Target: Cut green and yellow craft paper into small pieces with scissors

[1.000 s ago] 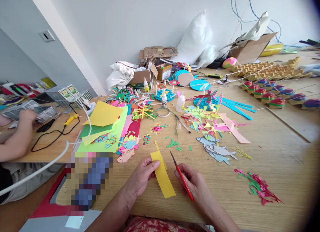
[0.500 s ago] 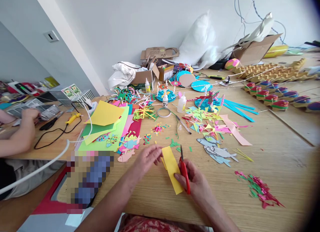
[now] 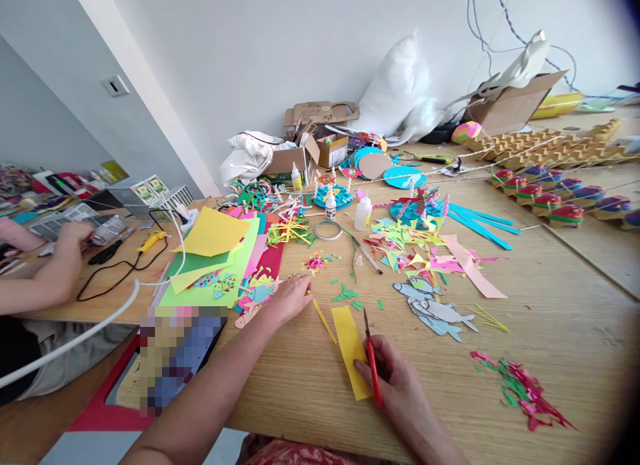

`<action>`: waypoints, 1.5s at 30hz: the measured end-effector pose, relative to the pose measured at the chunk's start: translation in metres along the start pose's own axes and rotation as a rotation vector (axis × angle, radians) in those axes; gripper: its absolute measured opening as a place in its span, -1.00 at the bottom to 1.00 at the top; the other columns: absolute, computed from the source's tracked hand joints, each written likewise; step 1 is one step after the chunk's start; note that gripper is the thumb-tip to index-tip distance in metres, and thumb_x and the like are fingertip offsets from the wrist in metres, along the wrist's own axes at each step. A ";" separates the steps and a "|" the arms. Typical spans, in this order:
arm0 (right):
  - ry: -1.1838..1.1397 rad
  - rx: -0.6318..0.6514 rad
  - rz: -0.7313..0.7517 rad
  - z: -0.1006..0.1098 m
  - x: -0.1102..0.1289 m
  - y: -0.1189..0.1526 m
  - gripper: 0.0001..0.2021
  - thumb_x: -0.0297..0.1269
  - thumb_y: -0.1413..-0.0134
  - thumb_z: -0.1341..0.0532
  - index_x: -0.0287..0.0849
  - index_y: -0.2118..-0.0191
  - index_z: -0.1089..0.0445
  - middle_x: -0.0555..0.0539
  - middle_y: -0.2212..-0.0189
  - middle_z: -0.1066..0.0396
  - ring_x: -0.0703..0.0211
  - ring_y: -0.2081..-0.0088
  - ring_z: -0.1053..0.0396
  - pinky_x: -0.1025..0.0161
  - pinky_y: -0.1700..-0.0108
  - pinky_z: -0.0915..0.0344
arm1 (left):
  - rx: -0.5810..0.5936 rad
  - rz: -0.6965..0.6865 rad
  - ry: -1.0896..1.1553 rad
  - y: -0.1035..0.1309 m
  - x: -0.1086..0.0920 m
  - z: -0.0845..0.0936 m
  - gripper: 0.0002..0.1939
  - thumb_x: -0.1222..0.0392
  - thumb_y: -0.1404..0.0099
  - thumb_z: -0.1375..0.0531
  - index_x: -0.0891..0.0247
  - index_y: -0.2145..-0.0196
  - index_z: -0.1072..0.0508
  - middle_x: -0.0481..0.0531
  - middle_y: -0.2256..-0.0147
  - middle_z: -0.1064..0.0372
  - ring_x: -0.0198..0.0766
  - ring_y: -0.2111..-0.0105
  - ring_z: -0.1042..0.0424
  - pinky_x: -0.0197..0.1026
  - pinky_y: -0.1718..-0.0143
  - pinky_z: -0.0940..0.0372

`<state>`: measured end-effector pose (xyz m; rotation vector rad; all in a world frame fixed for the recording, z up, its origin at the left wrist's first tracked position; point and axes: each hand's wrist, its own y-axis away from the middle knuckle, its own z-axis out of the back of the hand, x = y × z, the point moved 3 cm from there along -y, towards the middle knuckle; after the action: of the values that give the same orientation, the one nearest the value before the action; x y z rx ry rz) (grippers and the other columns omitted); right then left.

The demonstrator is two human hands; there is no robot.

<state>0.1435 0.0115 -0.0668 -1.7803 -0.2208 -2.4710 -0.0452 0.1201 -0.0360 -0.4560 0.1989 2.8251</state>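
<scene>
My right hand point(image 3: 393, 371) is closed around red-handled scissors point(image 3: 373, 365), blades pointing away from me, and its thumb presses a wide yellow paper strip point(image 3: 349, 341). To the left, a thin yellow strip point(image 3: 324, 320) slants with its far end at the fingertips of my left hand point(image 3: 295, 297), whose fingers are pinched together. Small green paper bits point(image 3: 345, 293) lie beyond the wide strip. A pile of tiny pink and coloured bits point(image 3: 316, 262) is just past my left hand.
Coloured sheets point(image 3: 213, 231) and paper fish point(image 3: 260, 293) are at left, grey fish drawings point(image 3: 440, 310) at right. Glue bottles point(image 3: 363, 213) stand farther back. Red and green scraps point(image 3: 520, 388) lie near right. Another person's arm point(image 3: 45, 271) rests at far left.
My left hand has moved left, away from the wide yellow strip, with the thin strip at its fingertips. My right hand and the scissors have shifted slightly toward me.
</scene>
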 end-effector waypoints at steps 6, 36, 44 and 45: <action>0.077 0.016 0.015 0.000 0.007 -0.001 -0.94 -0.35 0.13 -0.10 -0.14 0.43 -0.21 0.08 0.59 -0.29 0.24 0.54 -0.23 0.34 0.50 -0.15 | 0.019 0.002 -0.048 -0.001 0.001 0.000 -0.91 0.36 -0.09 -0.05 0.27 0.49 -0.32 0.00 0.44 -0.33 -0.26 0.38 -0.32 -0.28 0.37 -0.16; -0.425 -0.219 -0.147 0.015 0.002 0.005 -0.74 -0.14 0.17 -0.25 -0.13 0.36 -0.22 0.06 0.53 -0.25 0.24 0.50 -0.23 0.34 0.47 -0.23 | 0.244 -0.397 -0.175 0.020 -0.045 -0.003 -0.82 0.35 -0.16 0.03 0.22 0.39 -0.35 0.07 0.36 -0.34 -0.17 0.36 -0.37 -0.22 0.39 -0.22; -0.391 -0.250 -0.169 0.011 0.003 0.005 -0.73 -0.08 0.23 -0.25 -0.11 0.42 -0.25 0.11 0.60 -0.21 0.27 0.55 -0.17 0.38 0.53 -0.19 | 0.012 -0.252 -0.256 -0.029 -0.009 0.080 -0.81 0.38 -0.18 0.07 0.25 0.39 -0.31 0.03 0.42 -0.33 -0.23 0.36 -0.32 -0.25 0.34 -0.17; -0.387 -0.260 -0.171 0.009 0.003 0.005 -0.73 -0.06 0.22 -0.24 -0.11 0.41 -0.25 0.10 0.60 -0.21 0.27 0.55 -0.17 0.39 0.54 -0.19 | -0.019 -0.226 -0.263 -0.039 -0.002 0.092 -0.80 0.37 -0.18 0.08 0.26 0.38 -0.31 0.04 0.41 -0.32 -0.22 0.35 -0.32 -0.24 0.32 -0.17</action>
<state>0.1520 0.0083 -0.0608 -2.4405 -0.0806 -2.3245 -0.0588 0.1727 0.0474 -0.0987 0.0622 2.6315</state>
